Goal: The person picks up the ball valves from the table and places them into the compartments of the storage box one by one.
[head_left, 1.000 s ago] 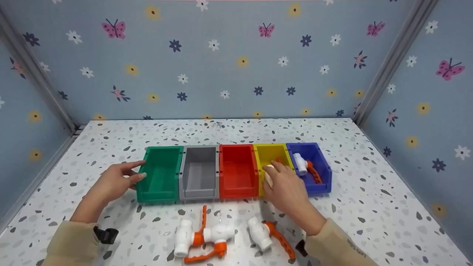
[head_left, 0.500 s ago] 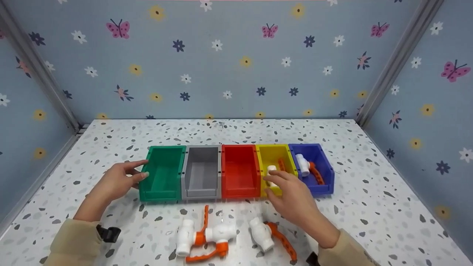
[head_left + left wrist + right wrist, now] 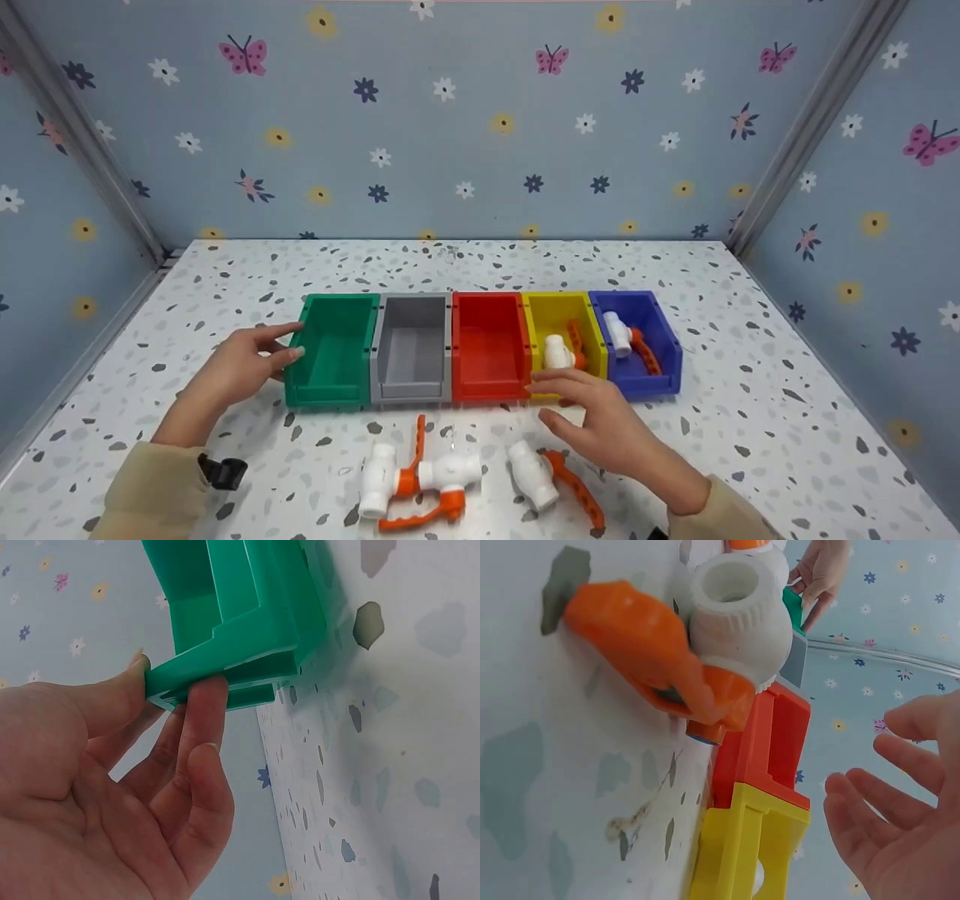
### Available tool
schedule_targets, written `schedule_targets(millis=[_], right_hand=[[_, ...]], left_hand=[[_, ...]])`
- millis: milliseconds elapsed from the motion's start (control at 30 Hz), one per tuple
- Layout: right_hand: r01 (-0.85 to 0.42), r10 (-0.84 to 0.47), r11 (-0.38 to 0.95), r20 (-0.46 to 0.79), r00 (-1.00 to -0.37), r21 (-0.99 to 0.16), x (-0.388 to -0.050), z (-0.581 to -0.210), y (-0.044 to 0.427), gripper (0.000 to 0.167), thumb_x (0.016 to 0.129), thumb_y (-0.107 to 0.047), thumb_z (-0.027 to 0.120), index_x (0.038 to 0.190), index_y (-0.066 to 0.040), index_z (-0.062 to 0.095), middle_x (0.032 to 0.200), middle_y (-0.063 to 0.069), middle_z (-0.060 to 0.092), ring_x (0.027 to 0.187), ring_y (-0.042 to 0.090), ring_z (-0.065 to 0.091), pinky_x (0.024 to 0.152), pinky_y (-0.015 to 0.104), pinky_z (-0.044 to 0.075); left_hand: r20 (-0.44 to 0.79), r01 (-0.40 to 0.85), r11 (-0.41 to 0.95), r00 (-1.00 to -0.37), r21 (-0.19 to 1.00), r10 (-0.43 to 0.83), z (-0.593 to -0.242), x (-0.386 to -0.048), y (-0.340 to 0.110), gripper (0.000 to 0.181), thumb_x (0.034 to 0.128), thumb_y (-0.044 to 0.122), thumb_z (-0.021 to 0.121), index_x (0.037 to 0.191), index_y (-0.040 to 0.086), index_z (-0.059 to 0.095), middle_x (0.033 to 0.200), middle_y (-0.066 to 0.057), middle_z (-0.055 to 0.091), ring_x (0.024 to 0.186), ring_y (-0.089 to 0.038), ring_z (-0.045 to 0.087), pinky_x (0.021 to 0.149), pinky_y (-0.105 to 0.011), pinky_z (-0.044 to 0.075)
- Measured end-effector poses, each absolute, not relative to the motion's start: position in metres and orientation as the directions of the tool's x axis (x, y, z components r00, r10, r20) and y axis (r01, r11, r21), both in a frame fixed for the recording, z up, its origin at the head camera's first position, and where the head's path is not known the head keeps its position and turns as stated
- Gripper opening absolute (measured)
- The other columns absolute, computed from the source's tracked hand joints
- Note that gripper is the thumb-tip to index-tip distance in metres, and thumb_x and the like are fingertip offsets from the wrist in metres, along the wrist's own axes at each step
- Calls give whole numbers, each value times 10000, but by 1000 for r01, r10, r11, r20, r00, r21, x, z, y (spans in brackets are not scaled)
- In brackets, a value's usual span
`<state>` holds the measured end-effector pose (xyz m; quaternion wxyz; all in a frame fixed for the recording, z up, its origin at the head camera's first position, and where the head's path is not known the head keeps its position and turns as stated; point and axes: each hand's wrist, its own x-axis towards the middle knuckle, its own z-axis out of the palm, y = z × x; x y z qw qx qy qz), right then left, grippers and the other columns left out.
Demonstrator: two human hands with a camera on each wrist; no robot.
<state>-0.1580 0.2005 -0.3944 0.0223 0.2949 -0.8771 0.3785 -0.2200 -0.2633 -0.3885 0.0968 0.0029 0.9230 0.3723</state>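
My left hand [image 3: 244,367] pinches the left side wall of the green bin [image 3: 330,394]; in the left wrist view the thumb lies on top of the rim and fingers curl underneath. My right hand [image 3: 600,420] hovers in front of the yellow bin [image 3: 566,304], fingers loosely bent and holding nothing. Inside that bin lies a white ball valve [image 3: 559,352] with an orange handle. Another ball valve [image 3: 619,334] rests in the blue bin [image 3: 645,386]. A ball valve [image 3: 532,476] lies on the table just before the right hand, seen large as a valve [image 3: 739,622] in the right wrist view.
Between the green and yellow bins stand a grey bin [image 3: 412,390] and a red bin [image 3: 489,390], joined in one row. Two more ball valves, one upright [image 3: 379,480] and one sideways [image 3: 450,472], lie together on the speckled table [image 3: 750,450]. Patterned walls [image 3: 480,150] enclose the table.
My right hand has let go of the ball valve in the yellow bin and drawn back toward me, its fingers spreading. The left hand stays at the green bin.
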Motion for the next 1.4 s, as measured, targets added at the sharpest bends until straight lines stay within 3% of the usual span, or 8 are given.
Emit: schedule_targets(millis=[267,400,567,867,1133,1400], right_hand=[[-513,-633,529,89,-769,-676,-150,-394,206,431,936,-319,718,1347,-374,602,1406,-139,533,1293,113,489,1018,446,461],[-526,-698,527,13,-716,-668,-146,-397,209,523,898,-337,761,1386,-364,575,1471,-83,482,1341,159,446,1051,512,416],[-542,-742,523,-38,-669,-658,-144,-403,215,631,843,-393,799,1419,-280,569,1507,-12,454,1372,203,420,1058,496,415],[-495,-758,549,-152,-635,-673,-147,-410,216,618,844,-408,793,1415,-333,566,1523,-36,437,1369,187,429,1065,489,410],[-516,-781,526,-144,-608,-676,-149,-416,214,540,870,-361,779,1381,-318,607,1492,-40,474,1352,177,455,1060,464,420],[-560,-795,493,-82,-601,-666,-152,-420,215,532,861,-330,794,1365,-304,626,1460,-23,513,1318,172,494,1045,427,440]], left_hand=[[-174,-62,728,-982,683,80,-388,-220,-264,583,1035,271,568,1548,89,359,1239,-259,564,911,-264,688,954,-605,446],[-171,-58,725,-982,687,83,-388,-221,-264,587,1035,275,568,1549,88,356,1242,-262,562,918,-266,691,972,-619,430],[-167,-57,722,-983,689,82,-386,-220,-262,582,1036,260,568,1548,84,356,1235,-263,564,917,-276,694,974,-621,426],[-165,-54,723,-983,689,83,-385,-218,-262,572,1040,250,560,1547,83,357,1228,-257,567,906,-265,693,943,-585,458],[-168,-57,726,-983,686,81,-387,-219,-262,571,1038,255,563,1544,79,365,1217,-248,570,902,-250,693,883,-490,505],[-178,-67,728,-981,682,76,-387,-219,-263,581,1037,271,565,1548,85,359,1231,-250,569,913,-258,686,896,-518,494]])
